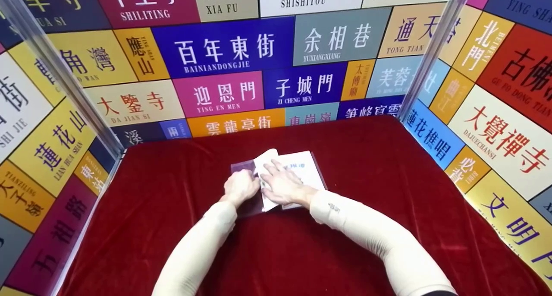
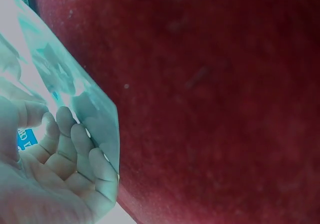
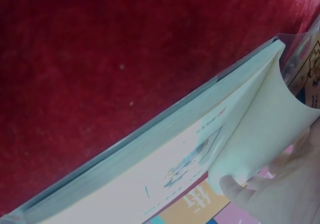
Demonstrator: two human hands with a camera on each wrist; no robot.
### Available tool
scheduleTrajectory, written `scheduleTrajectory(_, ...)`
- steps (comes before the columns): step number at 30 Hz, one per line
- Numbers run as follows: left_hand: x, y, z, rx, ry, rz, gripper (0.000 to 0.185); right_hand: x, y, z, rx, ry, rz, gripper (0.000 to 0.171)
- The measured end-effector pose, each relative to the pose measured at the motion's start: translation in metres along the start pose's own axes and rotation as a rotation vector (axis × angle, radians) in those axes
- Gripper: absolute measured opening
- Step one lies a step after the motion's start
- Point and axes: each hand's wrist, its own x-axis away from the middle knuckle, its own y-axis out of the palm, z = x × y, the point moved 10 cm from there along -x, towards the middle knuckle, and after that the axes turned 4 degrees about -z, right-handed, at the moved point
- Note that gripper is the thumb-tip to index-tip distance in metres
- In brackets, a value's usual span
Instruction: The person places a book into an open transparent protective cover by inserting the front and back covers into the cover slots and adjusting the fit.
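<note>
A staged recording booth is shown rather than a home or a shop. A table covered with dark red velvet cloth (image 1: 371,244) is enclosed behind and on both sides by upright panels printed with colourful blocks of Chinese place names (image 1: 224,50), each spelled out in Latin letters. The panels are joined at the corners by shiny metal posts (image 1: 431,50). No furniture or room walls can be seen beyond them.
</note>
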Motion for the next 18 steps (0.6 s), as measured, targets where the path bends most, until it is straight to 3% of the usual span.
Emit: scheduleTrajectory(18,-0.0017,0.0031,0.0008,-0.001,0.004,-0.010,0.035,-0.0039,0.0055,-0.0056,0.069,0.020,-0.010,0.055)
